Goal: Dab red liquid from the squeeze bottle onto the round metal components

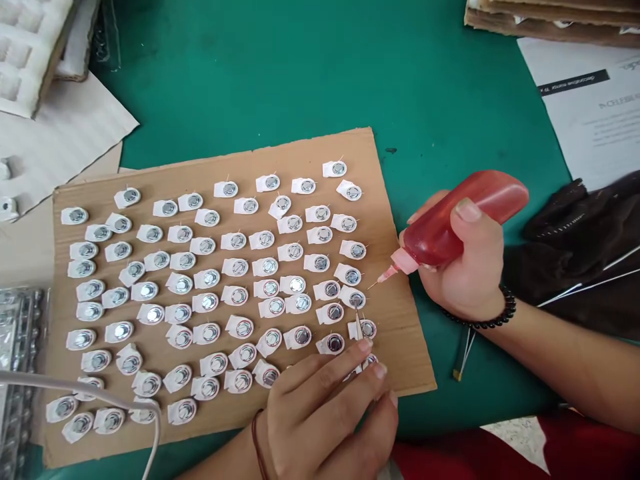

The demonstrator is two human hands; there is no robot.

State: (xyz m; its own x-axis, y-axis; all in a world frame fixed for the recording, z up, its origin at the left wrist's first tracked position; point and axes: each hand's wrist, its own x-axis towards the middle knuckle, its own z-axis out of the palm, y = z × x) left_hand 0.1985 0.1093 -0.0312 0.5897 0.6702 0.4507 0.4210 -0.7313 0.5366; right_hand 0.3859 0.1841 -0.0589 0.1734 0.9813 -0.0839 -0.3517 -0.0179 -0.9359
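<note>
My right hand (467,260) is wrapped round a red squeeze bottle (445,223) with a pink cap and a thin needle tip. The needle points left at a small round silver part on white backing (353,298) near the right side of a brown cardboard sheet (400,320). From the bottom, my left hand (330,407) pinches slim metal tweezers (359,330), whose tips meet the same part. Many similar parts lie in rough rows over the cardboard. A few beneath my left fingers are partly hidden.
A white cable (100,393) crosses the lower left, near clear plastic trays (20,373). Foam-lined cardboard (30,53) lies upper left. On the right are a printed sheet (590,113), dark cloth (565,227) and stacked cardboard (555,17) on the green table (300,73).
</note>
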